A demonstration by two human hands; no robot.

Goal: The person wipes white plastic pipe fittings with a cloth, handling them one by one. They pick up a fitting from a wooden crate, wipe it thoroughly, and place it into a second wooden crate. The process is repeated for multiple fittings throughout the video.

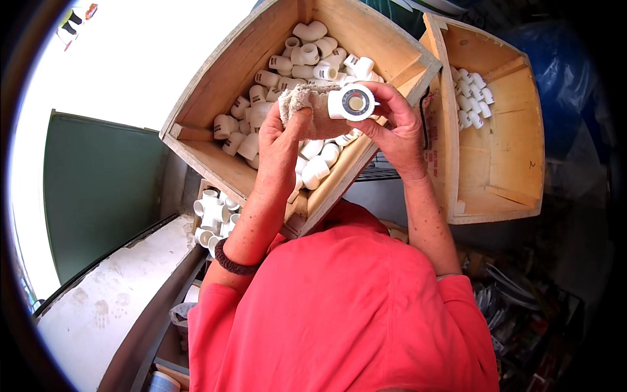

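My right hand (399,130) grips a white plastic pipe fitting (353,102) between thumb and fingers. A round end of the fitting, with a ribbed rim and a dark ring inside, faces up towards me. My left hand (278,147) holds a beige terry cloth (321,109), which reaches across to the fitting's left side; I cannot tell whether they touch. Both hands are over a large wooden box (223,61) of loose white plastic elbow fittings (303,54). Most of these carry small dark print. The hands and cloth hide part of the pile.
At the right, a second wooden box (509,157) holds stacked white elbows (472,98). White tee fittings (211,215) fill a smaller box at lower left. Beside them run a worn white ledge (117,279) and a green panel (103,191). Blue plastic sheeting (558,88) is at far right.
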